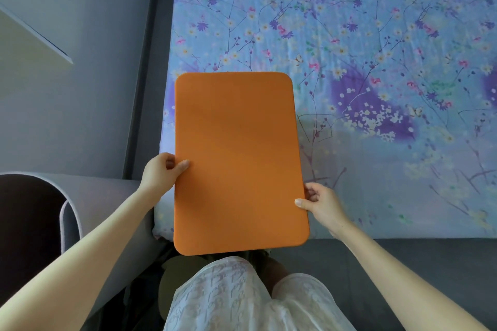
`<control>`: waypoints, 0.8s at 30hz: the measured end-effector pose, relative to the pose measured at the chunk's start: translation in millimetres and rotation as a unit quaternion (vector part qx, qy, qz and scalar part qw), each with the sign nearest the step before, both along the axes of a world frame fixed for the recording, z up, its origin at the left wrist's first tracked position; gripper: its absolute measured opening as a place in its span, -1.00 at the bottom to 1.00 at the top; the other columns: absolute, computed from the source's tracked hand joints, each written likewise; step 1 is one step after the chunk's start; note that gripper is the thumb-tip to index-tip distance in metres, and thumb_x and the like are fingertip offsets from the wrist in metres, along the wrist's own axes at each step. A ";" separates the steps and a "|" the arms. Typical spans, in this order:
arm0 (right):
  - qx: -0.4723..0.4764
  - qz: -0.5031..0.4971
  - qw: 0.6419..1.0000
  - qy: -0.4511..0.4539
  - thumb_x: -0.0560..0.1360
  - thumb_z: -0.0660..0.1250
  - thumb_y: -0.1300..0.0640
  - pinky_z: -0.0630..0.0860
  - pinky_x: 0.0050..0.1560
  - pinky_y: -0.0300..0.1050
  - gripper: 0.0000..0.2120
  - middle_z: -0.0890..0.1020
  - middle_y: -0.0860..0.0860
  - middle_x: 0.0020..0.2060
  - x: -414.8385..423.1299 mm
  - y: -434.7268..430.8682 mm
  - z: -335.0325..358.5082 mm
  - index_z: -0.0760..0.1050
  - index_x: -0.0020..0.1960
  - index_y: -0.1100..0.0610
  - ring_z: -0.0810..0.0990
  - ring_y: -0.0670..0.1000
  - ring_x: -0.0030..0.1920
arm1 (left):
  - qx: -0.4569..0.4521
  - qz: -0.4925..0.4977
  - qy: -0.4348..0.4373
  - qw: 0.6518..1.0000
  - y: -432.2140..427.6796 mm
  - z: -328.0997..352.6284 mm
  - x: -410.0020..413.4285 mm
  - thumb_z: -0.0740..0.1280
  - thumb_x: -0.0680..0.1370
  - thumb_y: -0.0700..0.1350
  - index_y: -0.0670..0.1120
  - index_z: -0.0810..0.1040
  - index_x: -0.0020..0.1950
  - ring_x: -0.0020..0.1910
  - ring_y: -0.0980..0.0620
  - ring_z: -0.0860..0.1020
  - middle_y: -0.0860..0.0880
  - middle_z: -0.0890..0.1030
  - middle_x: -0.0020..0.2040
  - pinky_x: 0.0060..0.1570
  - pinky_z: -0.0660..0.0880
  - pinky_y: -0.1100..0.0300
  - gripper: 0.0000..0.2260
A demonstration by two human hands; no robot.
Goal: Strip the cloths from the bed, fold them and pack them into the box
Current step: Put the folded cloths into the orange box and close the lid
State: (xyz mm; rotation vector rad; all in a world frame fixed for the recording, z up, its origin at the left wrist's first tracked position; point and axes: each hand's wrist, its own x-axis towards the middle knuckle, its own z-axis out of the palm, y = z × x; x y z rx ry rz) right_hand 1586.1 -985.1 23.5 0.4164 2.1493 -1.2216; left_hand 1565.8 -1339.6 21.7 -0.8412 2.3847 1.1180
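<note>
Head view: the left hand [164, 172] pinches the left edge of the orange mat [236, 158], thumb on top, and the right hand [321, 204] pinches its right edge lower down. The mat is held flat over the near left corner of the blue floral sheet [376, 35], which lies spread out.

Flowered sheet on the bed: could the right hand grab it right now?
Probably not at once. The right hand grips the right edge of the orange mat, which the left hand also holds. Once it lets go, the flowered sheet lies close beside it with nothing in between.
</note>
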 end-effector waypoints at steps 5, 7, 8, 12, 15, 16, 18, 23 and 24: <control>0.011 -0.023 0.998 0.056 0.53 0.34 0.14 0.50 -0.03 -0.09 -0.82 0.62 0.08 -0.08 -47.5 -18.1 -9.0 0.56 0.06 0.22 0.57 0.03 -0.07 | 0.043 0.084 0.040 0.995 11.5 -1.6 4.5 0.31 0.56 0.00 -0.12 0.43 0.00 -0.07 -0.05 0.52 -0.03 0.53 -0.10 -0.10 0.49 0.10 -0.80; 0.008 -0.029 0.997 0.072 0.54 0.32 0.15 0.44 -0.11 -0.17 -0.83 0.58 0.06 -0.14 -68.6 -27.0 -8.9 0.54 0.05 0.24 0.52 0.02 -0.12 | 0.056 0.102 0.054 0.992 21.0 -0.2 0.7 0.23 0.60 0.01 -0.08 0.39 0.04 -0.05 -0.03 0.51 0.03 0.50 -0.10 -0.07 0.48 0.08 -0.83; 0.004 -0.034 0.997 0.076 0.55 0.30 0.16 0.43 -0.12 -0.19 -0.83 0.57 0.06 -0.16 -82.2 -31.8 -9.8 0.54 0.06 0.24 0.50 0.01 -0.12 | 0.069 0.113 0.060 0.989 23.7 0.1 -7.1 0.19 0.62 0.01 -0.05 0.37 0.06 -0.03 -0.02 0.50 0.05 0.49 -0.09 -0.03 0.47 0.06 -0.86; 0.010 -0.039 0.995 0.095 0.56 0.29 0.12 0.54 0.06 0.03 -0.88 0.60 0.10 -0.06 -137.0 -49.5 -10.4 0.50 0.04 0.15 0.57 0.10 -0.04 | 0.095 0.153 0.089 0.980 27.7 -1.3 -58.7 0.06 0.65 0.02 0.00 0.36 0.04 -0.13 0.04 0.46 0.05 0.47 -0.11 -0.04 0.42 0.11 -0.85; 0.002 -0.047 0.992 0.113 0.57 0.27 0.12 0.55 0.02 0.08 -0.89 0.61 0.10 -0.07 -174.8 -61.4 -5.9 0.51 0.03 0.14 0.58 0.13 -0.06 | 0.089 0.187 0.107 0.972 18.3 -2.4 -107.1 0.04 0.65 0.00 -0.03 0.43 0.06 -0.13 0.03 0.40 0.02 0.46 -0.10 -0.07 0.36 0.15 -0.79; -0.007 -0.051 0.992 0.115 0.58 0.26 0.13 0.56 -0.01 0.03 -0.88 0.60 0.09 -0.06 -185.9 -63.7 -5.4 0.51 0.06 0.15 0.58 0.10 -0.08 | 0.093 0.195 0.112 0.970 14.2 -2.6 -122.2 0.04 0.65 -0.01 -0.06 0.44 0.15 -0.07 0.04 0.41 0.02 0.48 -0.04 -0.03 0.36 0.15 -0.76; -0.031 -0.060 0.991 0.114 0.59 0.25 0.13 0.57 -0.02 -0.04 -0.88 0.60 0.09 0.00 -206.4 -65.9 -7.7 0.51 0.07 0.12 0.59 0.07 -0.03 | 0.104 0.191 0.119 0.969 7.5 -3.0 -147.7 0.03 0.65 -0.03 -0.07 0.44 0.24 0.04 0.03 0.43 0.01 0.48 0.07 0.08 0.38 0.13 -0.72; -0.076 -0.063 0.988 0.120 0.61 0.22 0.13 0.40 0.15 -0.33 -0.70 0.49 -0.08 0.17 -248.7 -78.3 -15.0 0.44 0.32 0.13 0.44 -0.12 0.19 | 0.117 0.135 0.132 0.975 -5.5 -6.2 -184.5 0.05 0.65 -0.01 0.03 0.53 -0.02 0.01 0.03 0.48 0.05 0.54 -0.03 0.12 0.44 0.05 -0.74; -0.084 -0.062 0.986 0.129 0.61 0.21 0.16 0.38 0.07 -0.45 -0.72 0.50 -0.09 0.13 -251.4 -81.4 -14.8 0.46 0.29 0.15 0.44 -0.15 0.16 | 0.124 0.126 0.130 0.976 -8.3 -7.5 -183.4 0.06 0.65 0.02 0.05 0.54 -0.05 0.01 0.01 0.51 0.05 0.56 -0.04 0.12 0.45 0.04 -0.72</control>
